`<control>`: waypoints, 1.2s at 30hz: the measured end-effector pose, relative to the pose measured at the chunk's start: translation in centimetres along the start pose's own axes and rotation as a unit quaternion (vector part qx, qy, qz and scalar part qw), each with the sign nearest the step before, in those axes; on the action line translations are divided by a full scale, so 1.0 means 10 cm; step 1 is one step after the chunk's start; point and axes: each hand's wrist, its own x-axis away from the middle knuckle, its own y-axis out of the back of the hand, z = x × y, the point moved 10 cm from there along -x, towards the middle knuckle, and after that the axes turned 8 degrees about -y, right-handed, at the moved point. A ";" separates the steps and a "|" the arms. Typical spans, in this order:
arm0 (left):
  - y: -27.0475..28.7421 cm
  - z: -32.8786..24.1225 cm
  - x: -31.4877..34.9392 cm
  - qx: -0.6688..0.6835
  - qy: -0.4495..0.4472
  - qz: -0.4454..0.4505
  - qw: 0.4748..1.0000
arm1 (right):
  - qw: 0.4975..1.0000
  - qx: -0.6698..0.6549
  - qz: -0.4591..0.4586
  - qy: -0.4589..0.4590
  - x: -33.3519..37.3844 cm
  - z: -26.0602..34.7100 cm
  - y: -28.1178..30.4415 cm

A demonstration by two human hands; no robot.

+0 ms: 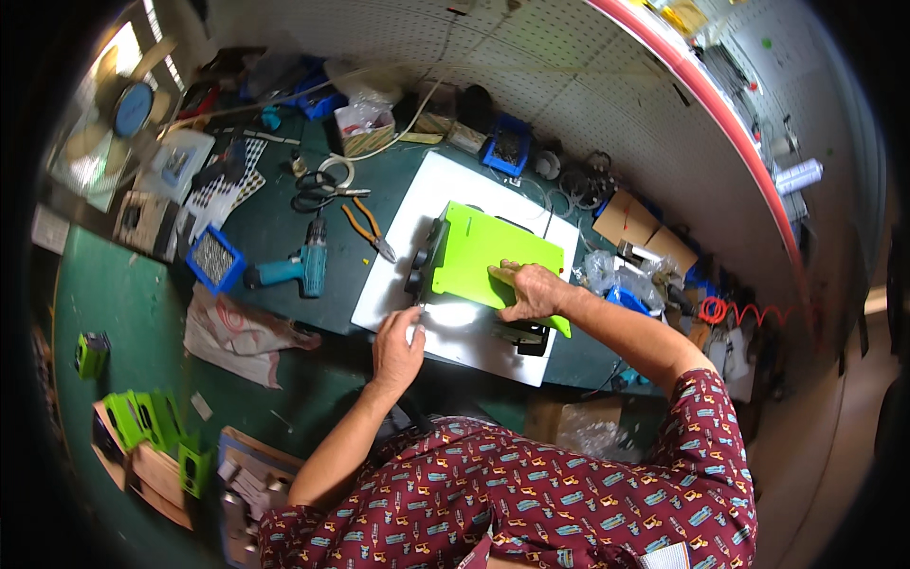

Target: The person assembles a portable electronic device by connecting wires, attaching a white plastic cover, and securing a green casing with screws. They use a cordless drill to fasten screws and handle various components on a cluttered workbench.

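A bright green metal case (498,248) with black parts along its left side lies on a white board (391,284). My right hand (534,290) grips the case near its front edge, fingers bent over the green top and thumb toward the near side. My left hand (396,353) is by the case's near left corner, fingertips drawn together. Whatever they pinch is too small to make out. A glaring white light patch shows on the board between my hands. Under my right wrist, a black part (533,339) sticks out at the near side.
Left of the board lie orange-handled pliers (368,230), a teal drill (301,266), black scissors (322,192) and a blue bin of screws (216,260). Several green housings (142,419) stand at lower left. A blue bin (507,146) and cardboard boxes (627,217) line the back.
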 end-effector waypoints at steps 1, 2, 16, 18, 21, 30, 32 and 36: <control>-0.09 -0.08 0.11 -0.003 0.004 0.003 1.000 | 1.000 -0.015 0.019 0.004 -0.01 0.00 0.05; -0.23 -0.12 0.21 -0.005 -0.024 0.005 1.000 | 0.999 -0.031 0.036 0.007 -0.02 0.01 0.10; -1.74 -0.95 0.23 -0.231 -0.195 -0.021 0.953 | 0.997 -0.034 0.019 0.065 -0.16 0.07 0.28; -1.88 -0.86 0.21 -0.253 -0.174 0.010 0.952 | 0.997 -0.027 0.020 0.070 -0.18 0.07 0.29; -1.94 -0.86 0.21 -0.242 -0.170 0.032 0.955 | 0.997 -0.017 0.020 0.070 -0.16 0.07 0.24; -1.95 -0.83 0.05 -0.209 -0.194 0.070 0.956 | 0.996 -0.059 0.017 0.063 -0.18 -0.03 0.26; -2.01 -0.77 0.02 -0.189 -0.217 0.076 0.955 | 0.997 -0.056 0.014 0.060 -0.17 0.04 0.30; -1.96 -0.80 -0.04 -0.150 -0.214 0.040 0.964 | 0.993 -0.084 0.021 0.075 -0.12 0.05 0.32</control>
